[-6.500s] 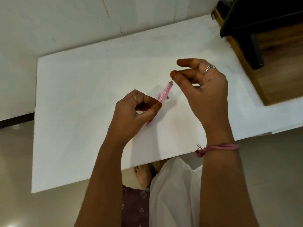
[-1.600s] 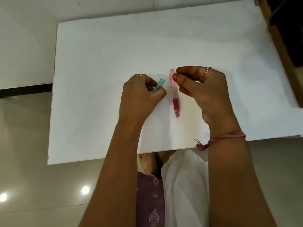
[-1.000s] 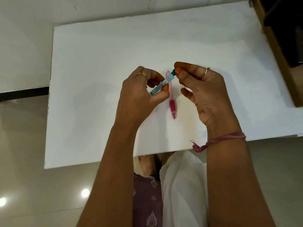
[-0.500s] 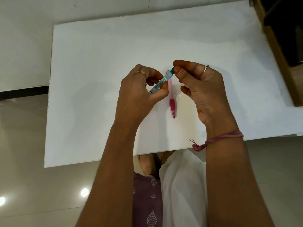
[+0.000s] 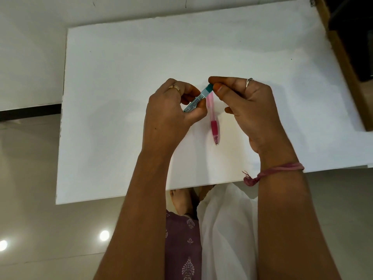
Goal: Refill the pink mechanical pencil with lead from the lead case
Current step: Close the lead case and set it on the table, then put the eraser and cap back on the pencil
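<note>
The pink mechanical pencil (image 5: 213, 120) lies flat on the white table (image 5: 121, 81), its tip toward me, between my two hands. Just above it I hold the slim teal lead case (image 5: 198, 98) tilted up to the right. My left hand (image 5: 171, 112) grips the case's lower part between thumb and fingers. The thumb and forefinger of my right hand (image 5: 248, 110) pinch the case's darker top end. The pencil's far end is partly hidden behind the case and my fingers.
A brown wooden piece of furniture (image 5: 347, 63) stands against the table's right edge. The table's near edge runs just under my forearms, with glossy floor (image 5: 30, 199) beyond the left edge and my feet below.
The pencil was put down on the table and the lead case taken up in my left hand. In the last second my right fingers have stayed pinched on the case's top end.
</note>
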